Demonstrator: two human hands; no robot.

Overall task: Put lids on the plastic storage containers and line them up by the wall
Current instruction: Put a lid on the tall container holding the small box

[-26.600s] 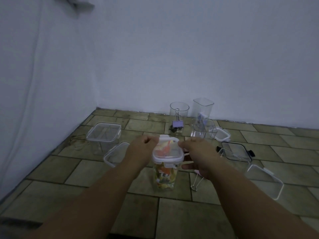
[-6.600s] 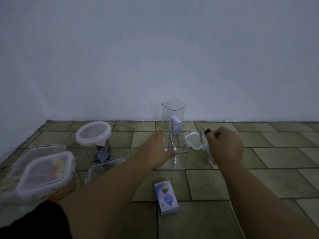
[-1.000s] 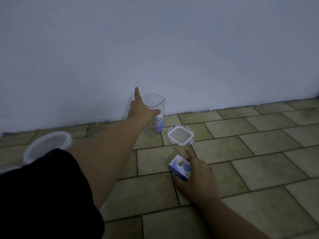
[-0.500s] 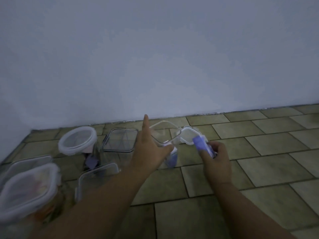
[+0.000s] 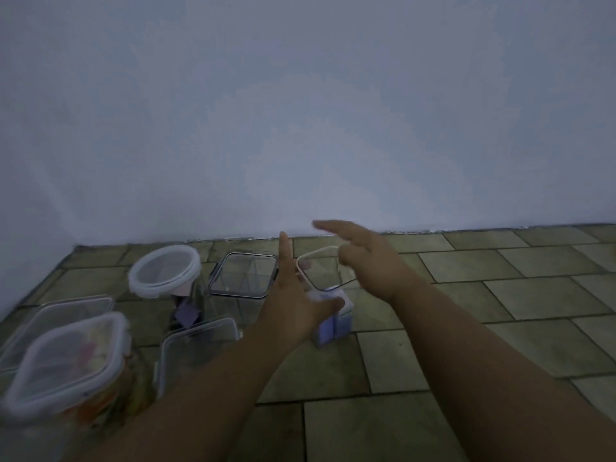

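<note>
Tiled floor (image 5: 500, 295), left hand (image 5: 293, 305) gripping clear container (image 5: 325, 271), right hand (image 5: 366, 258) above

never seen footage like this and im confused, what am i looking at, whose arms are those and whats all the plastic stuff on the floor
No machine here: a person wears a camera on the head, so this picture looks forward and down along their own arms. The left hand grips a tall clear container standing on the tiled floor, with something blue low inside. The right hand hovers at its top; blur hides whether it holds a lid. To the left, by the wall, stand containers already lidded: a round-lidded jar, a dark-rimmed container, and more nearer the camera.
</note>
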